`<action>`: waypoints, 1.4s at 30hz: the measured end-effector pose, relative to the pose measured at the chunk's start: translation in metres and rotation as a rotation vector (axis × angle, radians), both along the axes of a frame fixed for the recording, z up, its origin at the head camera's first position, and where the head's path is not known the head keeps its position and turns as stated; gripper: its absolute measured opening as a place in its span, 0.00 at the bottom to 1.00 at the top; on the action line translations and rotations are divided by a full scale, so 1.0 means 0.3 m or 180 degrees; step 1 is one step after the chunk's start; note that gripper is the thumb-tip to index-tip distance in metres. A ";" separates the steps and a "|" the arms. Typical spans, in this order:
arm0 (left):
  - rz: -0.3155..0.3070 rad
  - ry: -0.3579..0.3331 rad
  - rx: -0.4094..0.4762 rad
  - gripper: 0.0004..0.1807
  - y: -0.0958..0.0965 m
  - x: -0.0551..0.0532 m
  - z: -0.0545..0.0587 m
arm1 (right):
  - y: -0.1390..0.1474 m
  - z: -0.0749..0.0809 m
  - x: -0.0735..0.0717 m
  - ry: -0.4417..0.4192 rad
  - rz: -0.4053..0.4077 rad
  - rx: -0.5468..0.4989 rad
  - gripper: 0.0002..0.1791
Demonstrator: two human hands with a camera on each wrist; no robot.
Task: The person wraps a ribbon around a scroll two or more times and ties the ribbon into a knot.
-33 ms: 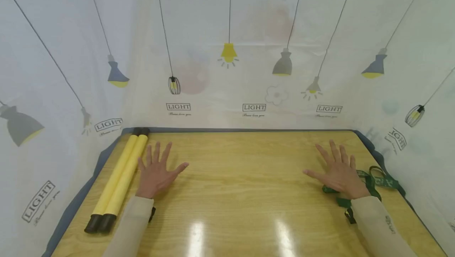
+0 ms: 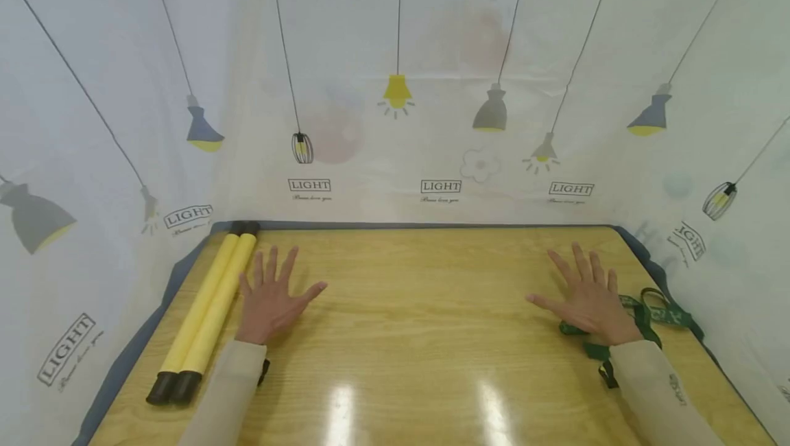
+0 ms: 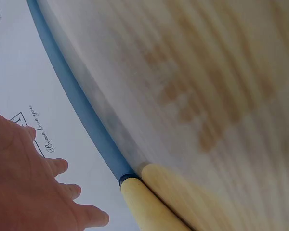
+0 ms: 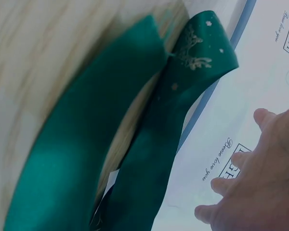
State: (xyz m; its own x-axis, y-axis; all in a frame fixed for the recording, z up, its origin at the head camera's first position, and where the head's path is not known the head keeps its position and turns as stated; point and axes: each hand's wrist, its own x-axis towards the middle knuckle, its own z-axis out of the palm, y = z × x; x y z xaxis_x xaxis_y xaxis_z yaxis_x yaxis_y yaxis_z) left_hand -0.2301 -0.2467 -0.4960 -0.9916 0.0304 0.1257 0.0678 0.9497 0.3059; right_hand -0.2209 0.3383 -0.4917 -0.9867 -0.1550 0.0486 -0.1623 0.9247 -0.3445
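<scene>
Green ribbon (image 2: 669, 315) lies in loose loops along the worktop's (image 2: 395, 309) right side, two yellow rods (image 2: 216, 305) along its left. Left hand (image 2: 271, 302) and right hand (image 2: 589, 302) spread wide, each grip holding nothing; hasty lifting could snag the loops, and a knocked rod might roll inward.

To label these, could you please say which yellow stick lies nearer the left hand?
In the head view, the right yellow stick, between the left hand and the other stick.
</scene>
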 end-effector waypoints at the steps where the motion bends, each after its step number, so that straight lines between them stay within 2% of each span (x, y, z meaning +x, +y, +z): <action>1: 0.0002 -0.0002 0.0000 0.55 -0.002 0.000 0.001 | 0.002 -0.001 -0.004 0.0002 0.0000 0.0001 0.58; 6: 0.0007 -0.0016 0.0065 0.55 -0.014 -0.006 0.003 | 0.017 0.004 -0.028 0.0003 0.0082 -0.0051 0.55; 12: -0.0057 -0.0076 0.0234 0.55 -0.019 -0.010 0.013 | 0.033 0.061 -0.025 -0.0110 0.0312 -0.0347 0.52; 20: -0.0224 -0.0135 0.0489 0.56 0.018 -0.007 0.030 | 0.066 0.123 0.069 -0.0093 0.0469 -0.0561 0.46; 30: -0.0379 -0.0067 0.0708 0.55 0.064 0.038 0.014 | 0.133 0.092 0.182 0.0173 0.0635 -0.0513 0.25; 34: -0.0419 -0.0103 0.0806 0.55 0.076 0.062 0.006 | 0.180 0.074 0.218 -0.0025 0.0608 -0.0543 0.20; 37: -0.0425 -0.0116 0.0868 0.55 0.084 0.078 0.007 | 0.215 0.066 0.233 -0.0364 0.0606 -0.0447 0.20; 42: -0.0499 -0.0138 0.1019 0.55 0.104 0.100 0.012 | 0.266 0.055 0.238 -0.0795 0.0858 -0.0356 0.20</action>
State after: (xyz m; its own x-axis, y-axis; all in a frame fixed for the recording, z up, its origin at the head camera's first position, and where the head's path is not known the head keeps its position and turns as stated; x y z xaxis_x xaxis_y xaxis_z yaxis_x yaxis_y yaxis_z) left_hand -0.2000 -0.2156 -0.4923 -0.9826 0.1484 0.1114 0.1856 0.7844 0.5919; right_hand -0.1495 0.4181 -0.4751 -0.8949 -0.4178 -0.1570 -0.2926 0.8147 -0.5006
